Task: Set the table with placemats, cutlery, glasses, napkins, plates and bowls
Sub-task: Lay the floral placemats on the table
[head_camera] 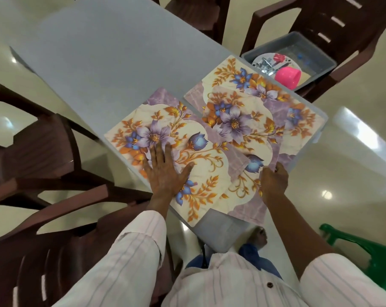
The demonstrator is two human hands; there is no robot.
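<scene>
A floral placemat lies flat at the near left of the grey table. My left hand presses on it with straight, spread fingers. To its right lies a loose overlapping stack of the same floral placemats, reaching the table's right edge. My right hand grips the near edge of that stack, fingers curled round it. A grey tub on a chair beyond the table holds a plate with cutlery, something red and a pink bowl.
Dark brown plastic chairs stand around the table: at the left, near left, far side and right. A green chair stands at the near right. The floor is glossy pale tile.
</scene>
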